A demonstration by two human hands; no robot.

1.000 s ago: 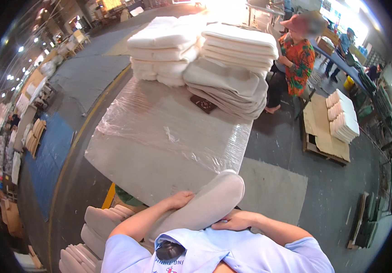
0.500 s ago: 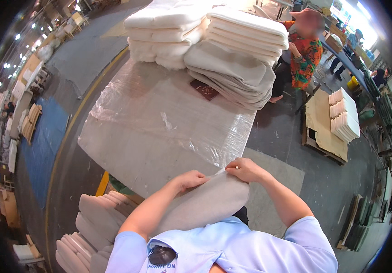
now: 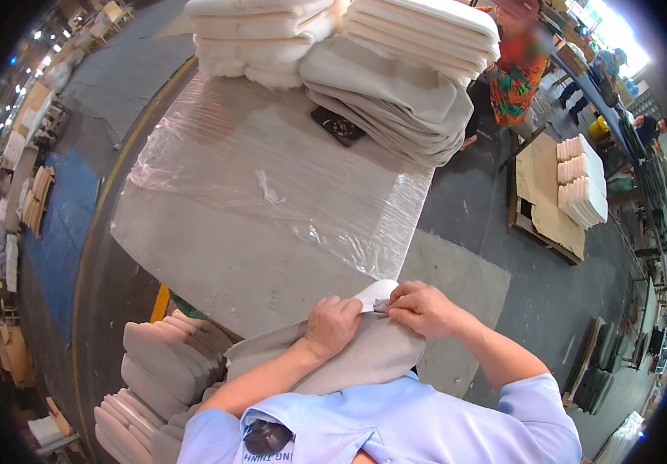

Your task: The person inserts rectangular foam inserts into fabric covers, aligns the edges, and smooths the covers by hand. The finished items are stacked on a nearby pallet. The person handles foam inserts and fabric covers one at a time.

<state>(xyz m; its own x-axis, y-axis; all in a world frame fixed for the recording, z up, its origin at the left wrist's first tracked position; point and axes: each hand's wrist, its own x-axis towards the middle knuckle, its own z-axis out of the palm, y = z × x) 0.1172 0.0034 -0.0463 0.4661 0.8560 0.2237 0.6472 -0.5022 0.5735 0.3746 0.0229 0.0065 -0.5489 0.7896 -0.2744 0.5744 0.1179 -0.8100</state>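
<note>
A grey fabric cushion cover (image 3: 372, 356) lies against my front, at the near edge of the table. From its far end a white, foam-like piece (image 3: 378, 291) shows between my hands. My left hand (image 3: 332, 325) is closed, its fingertips pinching the cover's edge beside the white piece. Close by on the right, my right hand (image 3: 420, 308) pinches the same edge, where a small grey fold bunches up. What lies inside the cover is mostly hidden.
Plastic film covers part of the table (image 3: 217, 247). Farther back stand white pads (image 3: 419, 35), grey covers (image 3: 388, 85) and a dark flat rectangular thing (image 3: 339, 126). Grey cushions (image 3: 163, 363) are stacked at the near left. A co-worker (image 3: 515, 69) sits beyond the table.
My left hand has moved right along the cover's edge, closer to my right hand. More of the white piece shows between them. The whole view has shifted slightly.
</note>
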